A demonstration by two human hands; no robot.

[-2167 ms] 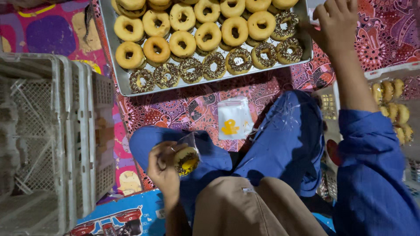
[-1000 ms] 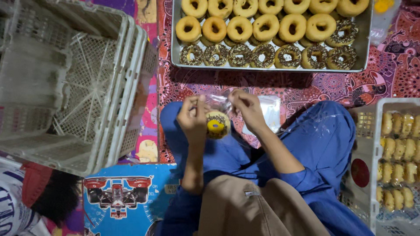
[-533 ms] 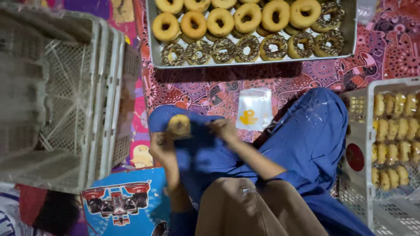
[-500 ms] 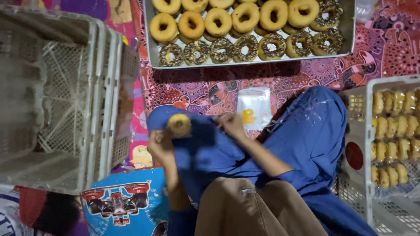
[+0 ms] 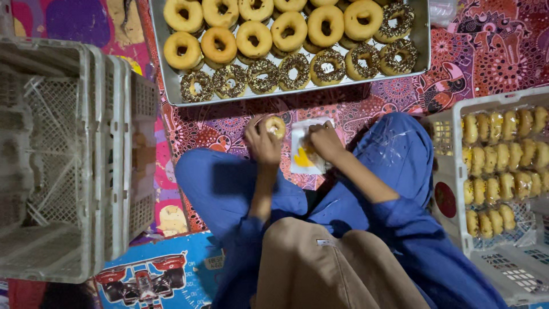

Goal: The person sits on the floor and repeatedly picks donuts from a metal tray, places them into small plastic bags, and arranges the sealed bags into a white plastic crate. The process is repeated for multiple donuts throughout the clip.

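Observation:
My left hand [image 5: 262, 144] holds a plain glazed doughnut [image 5: 275, 126] up in front of me, above the patterned mat. My right hand [image 5: 323, 141] rests on a small stack of clear plastic bags [image 5: 300, 154] with a yellow print, lying on the mat between my knees; its fingers pinch at the top bag. A metal tray [image 5: 170, 86] beyond my hands is packed with rows of plain doughnuts [image 5: 254, 39] and chocolate-sprinkled doughnuts [image 5: 295, 70]. My legs in blue trousers sit crossed below.
Stacked grey plastic crates [image 5: 63, 160] stand at my left. A white crate [image 5: 452, 171] at my right holds rows of bagged doughnuts [image 5: 503, 166]. The floor is covered by a red and purple patterned mat [image 5: 492, 51]; a blue mat with a racing car [image 5: 154, 280] lies near left.
My left hand has carried the doughnut from over my left knee forward to the mat. My right hand has moved onto the stack of bags. The view shifted towards the right crate.

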